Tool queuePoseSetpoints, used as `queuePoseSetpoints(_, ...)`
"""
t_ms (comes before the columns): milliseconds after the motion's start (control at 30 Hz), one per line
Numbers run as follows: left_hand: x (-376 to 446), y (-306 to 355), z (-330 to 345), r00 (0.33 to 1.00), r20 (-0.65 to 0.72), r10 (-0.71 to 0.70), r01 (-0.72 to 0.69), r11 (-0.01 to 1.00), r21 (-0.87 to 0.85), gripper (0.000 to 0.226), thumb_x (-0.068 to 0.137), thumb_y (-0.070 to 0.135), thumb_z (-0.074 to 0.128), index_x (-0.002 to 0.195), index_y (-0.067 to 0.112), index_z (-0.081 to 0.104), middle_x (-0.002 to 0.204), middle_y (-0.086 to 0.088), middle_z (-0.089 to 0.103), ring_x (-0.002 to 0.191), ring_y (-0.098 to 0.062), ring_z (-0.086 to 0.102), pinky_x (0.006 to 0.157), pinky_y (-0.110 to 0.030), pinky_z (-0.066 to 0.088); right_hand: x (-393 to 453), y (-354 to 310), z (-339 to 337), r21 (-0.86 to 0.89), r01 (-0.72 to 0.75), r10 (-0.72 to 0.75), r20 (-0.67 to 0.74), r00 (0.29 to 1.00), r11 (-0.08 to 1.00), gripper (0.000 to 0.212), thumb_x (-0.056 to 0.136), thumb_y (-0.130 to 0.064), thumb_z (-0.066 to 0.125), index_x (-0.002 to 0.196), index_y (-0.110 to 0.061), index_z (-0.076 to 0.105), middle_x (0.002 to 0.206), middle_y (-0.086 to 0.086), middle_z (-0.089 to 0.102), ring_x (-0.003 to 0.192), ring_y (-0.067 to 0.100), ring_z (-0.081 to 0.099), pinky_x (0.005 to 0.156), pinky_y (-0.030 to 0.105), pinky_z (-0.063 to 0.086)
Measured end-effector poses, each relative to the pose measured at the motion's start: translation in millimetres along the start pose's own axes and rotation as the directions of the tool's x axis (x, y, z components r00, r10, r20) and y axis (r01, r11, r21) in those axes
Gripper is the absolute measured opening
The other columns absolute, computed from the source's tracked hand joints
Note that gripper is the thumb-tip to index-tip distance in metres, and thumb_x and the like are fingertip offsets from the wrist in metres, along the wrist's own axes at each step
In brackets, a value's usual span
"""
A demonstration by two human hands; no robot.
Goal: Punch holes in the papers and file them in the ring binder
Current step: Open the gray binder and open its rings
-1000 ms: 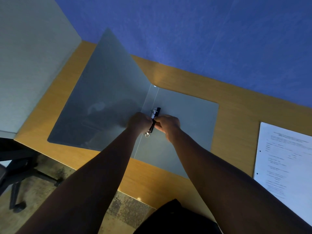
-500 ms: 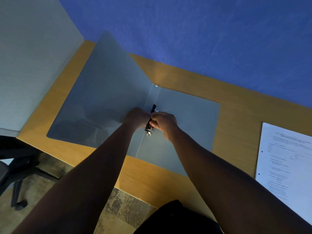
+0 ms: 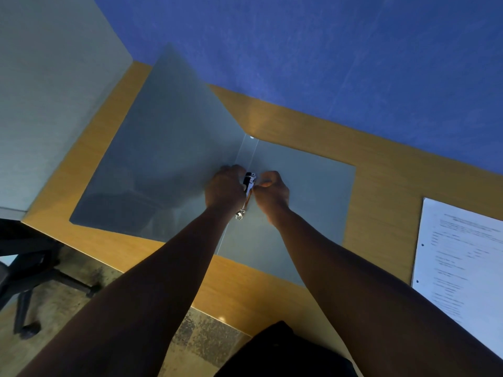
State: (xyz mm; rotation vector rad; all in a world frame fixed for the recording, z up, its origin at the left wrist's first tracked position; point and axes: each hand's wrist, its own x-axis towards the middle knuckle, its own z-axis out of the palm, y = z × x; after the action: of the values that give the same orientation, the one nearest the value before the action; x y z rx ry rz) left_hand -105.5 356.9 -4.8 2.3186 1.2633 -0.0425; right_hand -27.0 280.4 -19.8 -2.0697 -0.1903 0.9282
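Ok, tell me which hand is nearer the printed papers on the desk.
Right. The right hand is at the binder's ring mechanism, on the side facing the papers; the left hand is just beyond it, farther away.

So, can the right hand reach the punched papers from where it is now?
Probably yes: the papers lie uncovered on the desk to the right of the right hand, though it first must release the ring mechanism.

Raised binder cover (image 3: 168, 148) blocks left; papers (image 3: 462, 257) lie well right.
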Motion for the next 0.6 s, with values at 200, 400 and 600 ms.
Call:
queuePoseSetpoints(200,4,2,5,0.998,-0.056,0.035,-0.035,0.999,0.010,0.021,0.089,0.026,0.057,0.105,0.026,0.071,0.107,-0.006,0.065,0.096,-0.029,0.066,0.073,-0.030,0.046,7,2,0,-0.156,0.108,-0.092,0.112,0.990,0.982,0.025,0.089,-0.027,0.057,0.112,-0.027,0.069,0.109,0.006,0.071,0.102,0.025,0.065,0.085,0.031,0.053)
queuePoseSetpoints(400,10,-2,5,0.991,-0.086,0.101,-0.100,0.995,0.016,0.017,0.091,0.024,0.060,0.101,0.023,0.073,0.104,-0.002,0.070,0.093,-0.027,0.067,0.073,-0.028,0.045,13,0,-3,-0.214,0.154,-0.127,0.135,0.983,0.965,0.024,0.091,-0.026,0.054,0.110,-0.027,0.068,0.108,0.006,0.070,0.101,0.024,0.064,0.082,0.027,0.048)
queuePoseSetpoints(600,15,-10,10,0.976,-0.087,0.199,-0.192,0.978,0.087,0.018,0.096,0.023,0.055,0.102,0.013,0.069,0.106,-0.007,0.065,0.092,-0.031,0.065,0.068,-0.031,0.040,19,6,-3,-0.256,0.218,-0.188,0.138,0.972,0.942,0.021,0.091,-0.021,0.053,0.105,-0.025,0.068,0.102,0.006,0.071,0.095,0.024,0.066,0.073,0.021,0.046)
